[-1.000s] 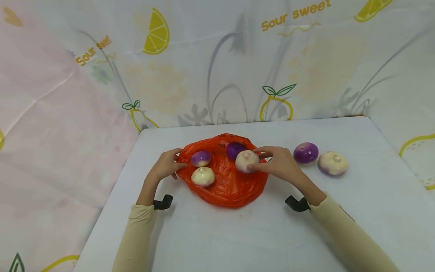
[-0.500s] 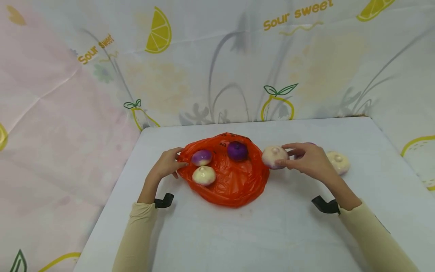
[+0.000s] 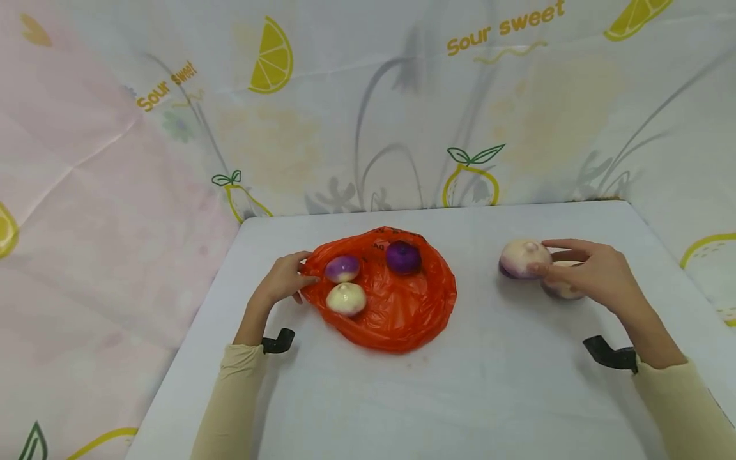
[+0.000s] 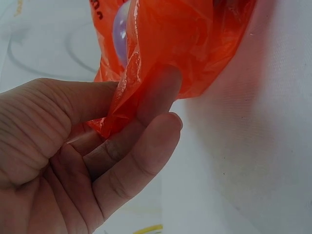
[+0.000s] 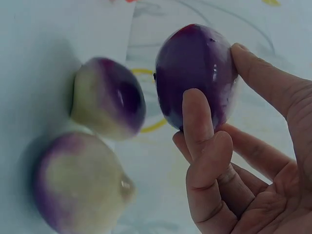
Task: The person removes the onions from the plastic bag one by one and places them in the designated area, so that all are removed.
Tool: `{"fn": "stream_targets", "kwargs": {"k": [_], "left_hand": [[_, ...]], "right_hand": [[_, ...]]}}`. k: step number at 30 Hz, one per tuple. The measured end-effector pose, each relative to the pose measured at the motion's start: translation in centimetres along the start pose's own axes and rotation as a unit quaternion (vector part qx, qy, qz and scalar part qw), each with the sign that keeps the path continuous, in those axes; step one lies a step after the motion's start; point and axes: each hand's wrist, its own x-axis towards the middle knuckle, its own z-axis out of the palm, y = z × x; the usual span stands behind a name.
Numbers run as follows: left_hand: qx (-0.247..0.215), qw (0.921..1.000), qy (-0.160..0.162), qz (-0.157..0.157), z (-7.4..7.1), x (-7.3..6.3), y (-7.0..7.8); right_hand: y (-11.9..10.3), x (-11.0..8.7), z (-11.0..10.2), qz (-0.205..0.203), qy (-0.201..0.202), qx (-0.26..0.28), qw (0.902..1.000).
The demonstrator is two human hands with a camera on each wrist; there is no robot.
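My left hand [image 3: 283,278] pinches the left rim of a red plastic bag [image 3: 397,319], thumb on one side and fingers on the other. Inside the bag lie a purple turnip [image 3: 404,257], a purple-and-white turnip [image 3: 342,269] and a pale turnip [image 3: 346,299]. To the right of the bag, my right hand [image 3: 595,268] holds another turnip [image 3: 522,257] between thumb and fingers, its pale nub facing up. From the right wrist view its purple underside [image 5: 192,73] shows. Two more turnips, a purple-and-white one [image 5: 109,100] and a paler one [image 5: 80,183], rest on the table near it.
The white table [image 3: 414,409] carries the bag and the turnips. Behind it hangs a printed cloth [image 3: 356,115] with lemon drawings, and a pinkish cloth [image 3: 86,223] covers the left side. A black curved piece [image 3: 609,353] sits at the right wrist.
My right hand has lifted the held turnip out of the bag and carried it right, over the two turnips on the table. The left hand has kept its hold on the bag's rim.
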Motion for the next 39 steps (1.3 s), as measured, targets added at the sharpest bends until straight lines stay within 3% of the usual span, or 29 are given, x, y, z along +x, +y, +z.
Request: {"fn": "stream_targets", "kwargs": {"k": [10, 18, 28, 34, 39], "left_hand": [[-0.001, 1.0000, 0.000, -0.001, -0.1, -0.1, 0.1], [-0.002, 1.0000, 0.002, 0.001, -0.1, -0.1, 0.0], [-0.002, 1.0000, -0.001, 0.000, 0.0, -0.2, -0.1], [-0.004, 1.0000, -0.002, -0.001, -0.1, -0.2, 0.0], [-0.001, 1.0000, -0.004, -0.005, -0.1, -0.2, 0.0]], "right_hand": [[2.8, -0.8, -3.7, 0.042, 0.039, 0.011, 0.9983], [4.9, -1.2, -5.4, 0.074, 0.067, 0.029, 0.9946], [7.5, -1.3, -5.6, 0.120, 0.080, 0.065, 0.9874], [8.3, -1.1, -5.1, 0.108, 0.087, 0.004, 0.9903], [9.0, -1.1, -4.6, 0.101, 0.086, -0.014, 0.9911]]}}
